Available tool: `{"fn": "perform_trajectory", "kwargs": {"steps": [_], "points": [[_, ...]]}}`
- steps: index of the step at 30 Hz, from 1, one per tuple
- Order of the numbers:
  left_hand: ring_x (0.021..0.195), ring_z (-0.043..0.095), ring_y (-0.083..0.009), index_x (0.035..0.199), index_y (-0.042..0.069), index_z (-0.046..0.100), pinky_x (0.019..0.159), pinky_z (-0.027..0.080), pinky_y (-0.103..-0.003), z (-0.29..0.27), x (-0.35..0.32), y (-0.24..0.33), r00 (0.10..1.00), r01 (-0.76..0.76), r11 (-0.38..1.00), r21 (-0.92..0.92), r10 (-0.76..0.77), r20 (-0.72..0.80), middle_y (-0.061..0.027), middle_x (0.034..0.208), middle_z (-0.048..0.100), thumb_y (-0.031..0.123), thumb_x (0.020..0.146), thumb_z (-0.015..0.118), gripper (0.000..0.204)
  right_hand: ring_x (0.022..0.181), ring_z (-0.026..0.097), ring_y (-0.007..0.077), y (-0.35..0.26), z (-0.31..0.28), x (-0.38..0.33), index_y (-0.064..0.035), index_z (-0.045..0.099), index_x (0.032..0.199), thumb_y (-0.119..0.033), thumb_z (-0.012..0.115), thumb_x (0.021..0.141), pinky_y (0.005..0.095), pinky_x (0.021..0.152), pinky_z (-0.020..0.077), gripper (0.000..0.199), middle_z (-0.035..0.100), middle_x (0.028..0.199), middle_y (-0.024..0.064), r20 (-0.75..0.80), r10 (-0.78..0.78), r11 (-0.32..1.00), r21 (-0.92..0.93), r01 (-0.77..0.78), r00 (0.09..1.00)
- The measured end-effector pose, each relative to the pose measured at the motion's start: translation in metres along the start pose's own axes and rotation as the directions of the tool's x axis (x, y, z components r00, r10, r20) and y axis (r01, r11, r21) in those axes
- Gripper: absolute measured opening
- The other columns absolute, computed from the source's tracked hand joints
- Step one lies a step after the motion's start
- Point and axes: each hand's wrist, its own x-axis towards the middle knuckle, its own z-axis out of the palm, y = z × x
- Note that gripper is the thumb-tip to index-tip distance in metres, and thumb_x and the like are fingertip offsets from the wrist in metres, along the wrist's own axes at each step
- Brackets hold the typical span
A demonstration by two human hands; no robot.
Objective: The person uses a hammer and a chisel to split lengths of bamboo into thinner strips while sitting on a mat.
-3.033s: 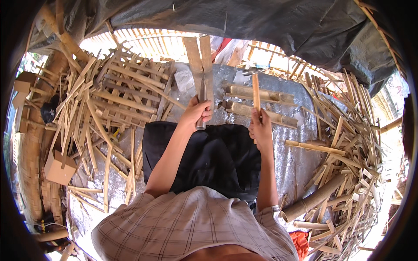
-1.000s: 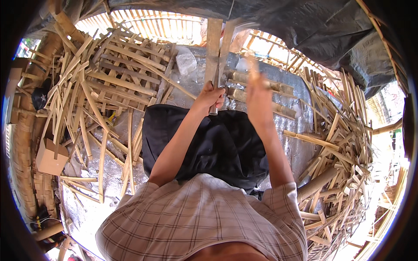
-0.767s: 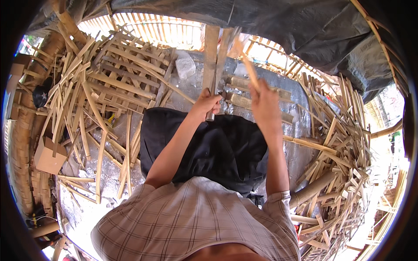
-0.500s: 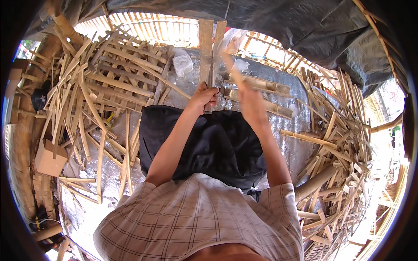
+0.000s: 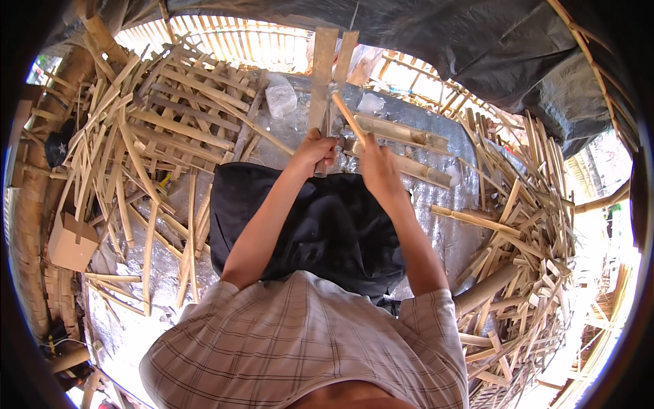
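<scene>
My left hand is closed around the lower end of a long flat bamboo slat, which points away from me. Alongside it, a narrow greyish piece pokes out below my fist; I cannot tell whether it is a tool. A second bamboo slat angles off to the right at the far end. In my right hand is a hammer with a light wooden handle. Its small, blurred head is close to the slats, but contact is unclear. Black cloth covers my lap below both hands.
Bamboo strips lie heaped at the left and more are piled at the right. Two split bamboo pieces rest right of my hands on a silvery sheet. A cardboard box stands far left. Dark tarpaulin hangs overhead.
The hammer and my right hand have moved left, bringing the hammer head to the slats. My left hand keeps its grip, and the slats lean slightly more to the right.
</scene>
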Motion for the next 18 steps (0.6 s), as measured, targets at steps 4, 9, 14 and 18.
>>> {"fn": "perform_trajectory", "kwargs": {"steps": [4, 9, 14, 18], "points": [[0.048, 0.044, -0.0086, 0.083, 0.011, 0.042, 0.039, 0.031, -0.027, -0.007, 0.003, 0.000, 0.997, 0.076, 0.997, 0.035, -0.076, -0.011, -0.0032, 0.070, 0.048, -0.002, 0.088, 0.065, 0.027, 0.068, 0.063, 0.0513, -0.032, -0.055, 0.028, 0.0040, 0.053, 0.113, -0.021, 0.055, 0.104, 0.0547, 0.053, 0.0460, 0.027, 0.062, 0.073, 0.0280, 0.061, 0.011, 1.000, -0.019, -0.010, 0.998], [0.050, 0.045, -0.0096, 0.082, 0.011, 0.040, 0.039, 0.030, -0.027, -0.014, 0.004, 0.006, 0.995, 0.064, 0.996, -0.062, -0.068, -0.071, -0.0038, 0.070, 0.049, -0.003, 0.087, 0.066, 0.030, 0.065, 0.064, 0.0465, -0.090, -0.101, 0.056, 0.0037, 0.053, 0.110, -0.018, 0.056, 0.104, 0.0538, 0.052, 0.0465, 0.023, 0.061, 0.071, 0.0263, -0.193, 0.173, 0.971, 0.199, -0.135, 0.966], [0.049, 0.044, -0.0102, 0.081, 0.010, 0.038, 0.039, 0.030, -0.027, 0.005, -0.002, 0.004, 0.995, 0.059, 0.997, 0.047, -0.055, -0.079, -0.0039, 0.067, 0.047, -0.002, 0.088, 0.066, 0.031, 0.079, 0.066, 0.0477, 0.010, 0.004, 0.008, 0.0039, 0.052, 0.114, -0.014, 0.057, 0.100, 0.0535, 0.059, 0.0515, 0.023, 0.062, 0.094, 0.0321, 0.149, -0.159, 0.965, -0.185, 0.186, 0.976], [0.049, 0.045, -0.0088, 0.080, 0.011, 0.045, 0.039, 0.030, -0.026, -0.016, 0.008, -0.011, 0.990, 0.075, 0.997, 0.029, -0.077, 0.114, -0.0012, 0.064, 0.046, -0.001, 0.087, 0.065, 0.025, 0.080, 0.064, 0.0519, -0.022, -0.023, 0.018, 0.0052, 0.050, 0.116, -0.015, 0.057, 0.101, 0.0553, 0.060, 0.0496, 0.026, 0.063, 0.087, 0.0325, 0.186, -0.038, 0.999, 0.006, 0.037, 0.982]]}}
